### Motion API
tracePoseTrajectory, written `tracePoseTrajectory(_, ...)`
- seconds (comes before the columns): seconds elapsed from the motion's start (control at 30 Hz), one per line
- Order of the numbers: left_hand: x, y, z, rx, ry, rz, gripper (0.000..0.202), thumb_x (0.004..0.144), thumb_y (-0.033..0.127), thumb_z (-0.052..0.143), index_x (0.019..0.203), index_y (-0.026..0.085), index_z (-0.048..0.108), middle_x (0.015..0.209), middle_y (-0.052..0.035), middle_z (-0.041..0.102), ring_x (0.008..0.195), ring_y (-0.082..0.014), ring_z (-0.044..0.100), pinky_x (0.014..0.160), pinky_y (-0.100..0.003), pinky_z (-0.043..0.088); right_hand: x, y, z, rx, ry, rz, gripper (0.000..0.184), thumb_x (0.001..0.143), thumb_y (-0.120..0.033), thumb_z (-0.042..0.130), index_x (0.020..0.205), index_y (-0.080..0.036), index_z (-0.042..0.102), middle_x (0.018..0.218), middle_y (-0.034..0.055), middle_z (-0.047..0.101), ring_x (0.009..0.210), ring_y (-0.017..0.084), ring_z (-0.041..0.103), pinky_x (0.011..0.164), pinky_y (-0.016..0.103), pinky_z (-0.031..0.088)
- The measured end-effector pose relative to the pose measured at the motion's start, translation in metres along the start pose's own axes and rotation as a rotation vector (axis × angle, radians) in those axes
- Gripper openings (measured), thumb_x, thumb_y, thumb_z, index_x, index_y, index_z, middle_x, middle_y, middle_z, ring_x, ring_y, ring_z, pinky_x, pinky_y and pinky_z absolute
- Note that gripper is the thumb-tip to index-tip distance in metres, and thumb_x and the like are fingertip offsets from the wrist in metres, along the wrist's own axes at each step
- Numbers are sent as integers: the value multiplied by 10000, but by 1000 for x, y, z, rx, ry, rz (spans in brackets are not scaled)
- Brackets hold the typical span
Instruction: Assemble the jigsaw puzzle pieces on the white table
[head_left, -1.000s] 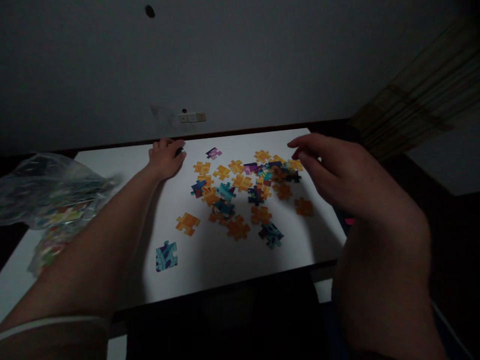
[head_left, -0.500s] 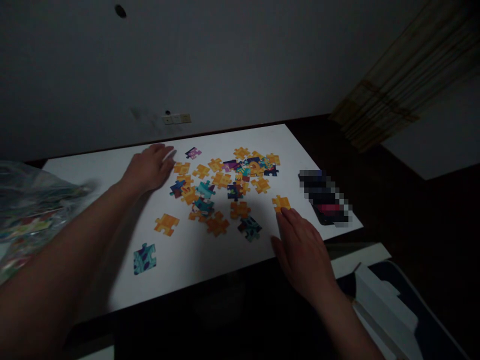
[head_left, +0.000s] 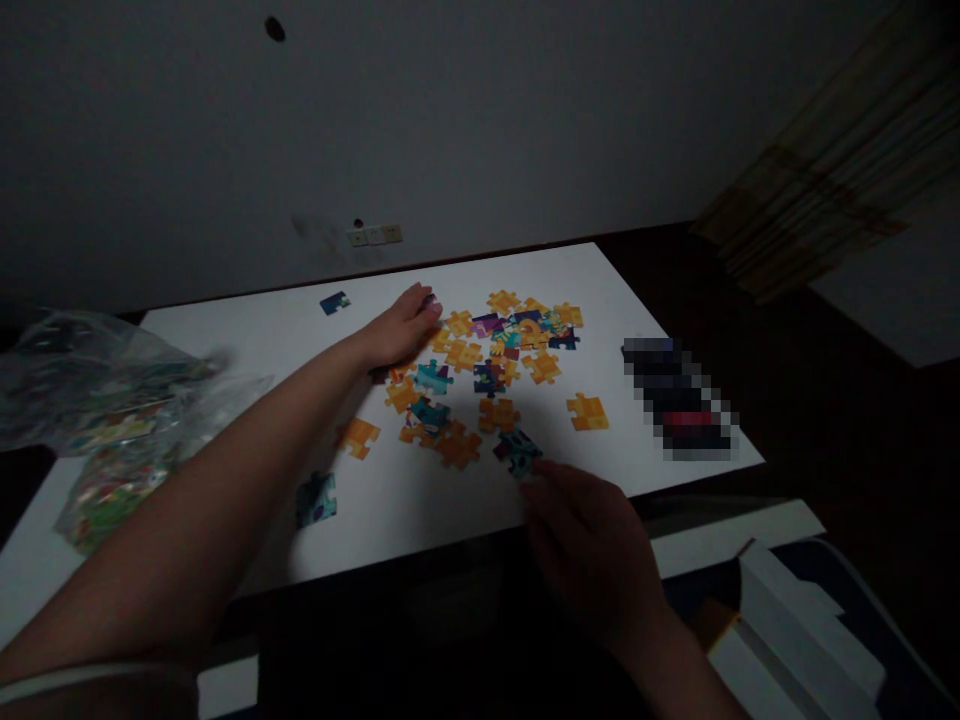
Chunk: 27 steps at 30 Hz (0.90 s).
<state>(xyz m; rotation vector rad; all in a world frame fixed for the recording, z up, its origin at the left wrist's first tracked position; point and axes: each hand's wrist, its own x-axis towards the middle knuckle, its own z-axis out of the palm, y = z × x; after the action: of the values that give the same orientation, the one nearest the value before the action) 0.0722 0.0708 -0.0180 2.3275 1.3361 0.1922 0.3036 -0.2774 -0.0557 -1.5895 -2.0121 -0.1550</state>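
Jigsaw puzzle pieces lie loosely heaped on the white table (head_left: 420, 520), many of them orange (head_left: 459, 445). My left hand (head_left: 401, 330) rests flat at the heap's far left, fingers stretched out, beside a purple puzzle piece (head_left: 430, 301) partly covered by the fingertips. At the near edge of the heap, my right hand (head_left: 592, 525) has its fingertips together on the lower edge of a dark teal puzzle piece (head_left: 519, 452), which lies on the table; its thumb is hard to make out. A dark blue piece (head_left: 334, 303) sits apart at the back left.
Clear plastic bags (head_left: 127, 430) with colourful contents lie on the left. A pixelated dark object (head_left: 675, 400) is at the table's right. A lone orange piece (head_left: 587, 412) and a teal piece (head_left: 316, 499) lie apart. White card (head_left: 810, 620) is below right.
My left hand has moved right to the purple piece, uncovering the dark blue piece. My right hand has left the lone orange piece and come left to the dark teal one. The view has shifted.
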Motion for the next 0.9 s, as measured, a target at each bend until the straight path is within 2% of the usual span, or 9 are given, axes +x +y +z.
tracePoseTrajectory(0.1, -39, -10, -25, 31, -45, 68, 887, 1001, 692, 585, 1725, 181, 536, 1882, -192, 368, 1756, -429, 313, 1408, -559, 327, 5, -7, 4, 41, -41, -11, 257, 1068, -141, 641, 1282, -208, 768, 1382, 146, 818, 1233, 351, 747, 1011, 539, 668)
tracePoseTrajectory(0.2, -94, -15, -43, 18, -131, 112, 837, 992, 660, 636, 1684, 195, 566, 1766, -180, 545, 1631, -421, 517, 1374, -578, 393, 14, -4, 7, 67, -58, -24, 275, 1074, -146, 625, 1296, -183, 782, 1393, 162, 812, 1306, 364, 733, 1063, 562, 652)
tracePoseTrajectory(0.33, -158, -12, -45, 75, -185, 177, 821, 937, 513, 753, 1679, 222, 558, 1805, -182, 472, 1622, -419, 505, 1342, -597, 436, 33, -1, 9, 48, -111, -60, 282, 1070, -183, 635, 1304, -145, 786, 1416, 206, 794, 1331, 395, 725, 1068, 591, 632)
tracePoseTrajectory(0.4, -176, -13, -41, 123, -158, 143, 757, 925, 500, 781, 1601, 195, 627, 1715, -215, 538, 1559, -440, 543, 1289, -606, 490, 43, -3, 8, 37, -131, -62, 237, 1075, -189, 636, 1247, -159, 796, 1348, 191, 813, 1272, 388, 738, 1048, 583, 626)
tracePoseTrajectory(0.47, -186, -18, -37, 121, -138, 93, 623, 961, 516, 763, 1486, 185, 711, 1574, -217, 622, 1466, -434, 597, 1242, -603, 523, 54, -9, 9, 38, -125, -59, 190, 1083, -210, 648, 1193, -183, 800, 1272, 172, 821, 1200, 373, 739, 1035, 571, 620)
tracePoseTrajectory(0.53, -188, -23, -34, 74, -128, 73, 499, 1005, 506, 721, 1397, 200, 763, 1477, -193, 662, 1401, -408, 623, 1224, -593, 527, 64, -18, 13, 20, -118, -42, 212, 1079, -287, 693, 1230, -175, 791, 1311, 200, 793, 1200, 391, 712, 1046, 589, 612)
tracePoseTrajectory(0.63, -186, -28, -31, 11, -104, 96, 376, 958, 424, 756, 1267, 215, 804, 1380, -170, 692, 1356, -384, 631, 1199, -564, 528, 78, -36, 24, -42, -147, 18, 445, 1022, -413, 785, 1358, -123, 747, 1499, 297, 684, 1327, 479, 625, 1081, 660, 589)
tracePoseTrajectory(0.77, -178, -26, -33, -53, -57, 117, 177, 980, 361, 691, 1026, 231, 803, 1133, -128, 765, 1113, -315, 709, 1041, -485, 579, 88, -52, 41, -56, -161, 57, 323, 1024, -312, 743, 1309, -161, 743, 1524, 301, 655, 1388, 499, 576, 1074, 675, 571)
tracePoseTrajectory(0.9, -158, -22, -26, -371, 12, 117, 224, 1009, 422, 720, 1135, 250, 789, 1019, -69, 812, 923, -248, 747, 883, -410, 604, 89, -52, 43, -22, -175, 123, 294, 977, -318, 757, 1231, -176, 718, 1336, 261, 733, 1273, 471, 642, 1009, 625, 566)
